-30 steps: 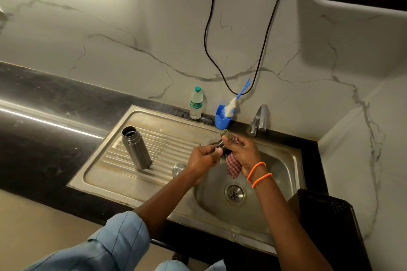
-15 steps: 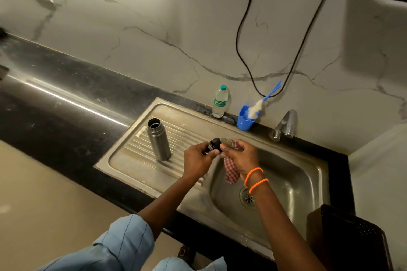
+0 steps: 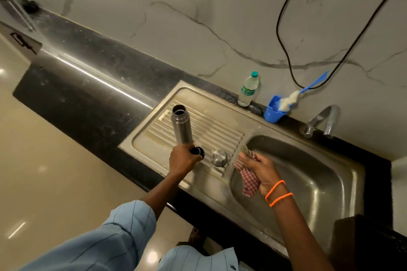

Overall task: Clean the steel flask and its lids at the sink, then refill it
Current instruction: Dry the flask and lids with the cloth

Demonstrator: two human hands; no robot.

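The open steel flask (image 3: 181, 126) stands upright on the ribbed draining board (image 3: 220, 125) of the sink. My left hand (image 3: 181, 159) holds a small black inner lid (image 3: 197, 152) low over the board, right at the flask's base. A domed steel outer lid (image 3: 219, 158) lies on the board just to the right of it. My right hand (image 3: 258, 170) grips a red checked cloth (image 3: 247, 179) over the left edge of the sink basin (image 3: 308, 180).
A plastic water bottle (image 3: 248, 89) and a blue cup with a brush (image 3: 276, 109) stand along the wall behind the sink. The tap (image 3: 323, 121) is at the back right. A black cable (image 3: 286, 55) hangs down the wall. A dark crate (image 3: 370, 242) sits at the right.
My hands have parted. The left hand carried the black lid left and down to the draining board beside the flask. The right hand stays over the basin with the cloth.
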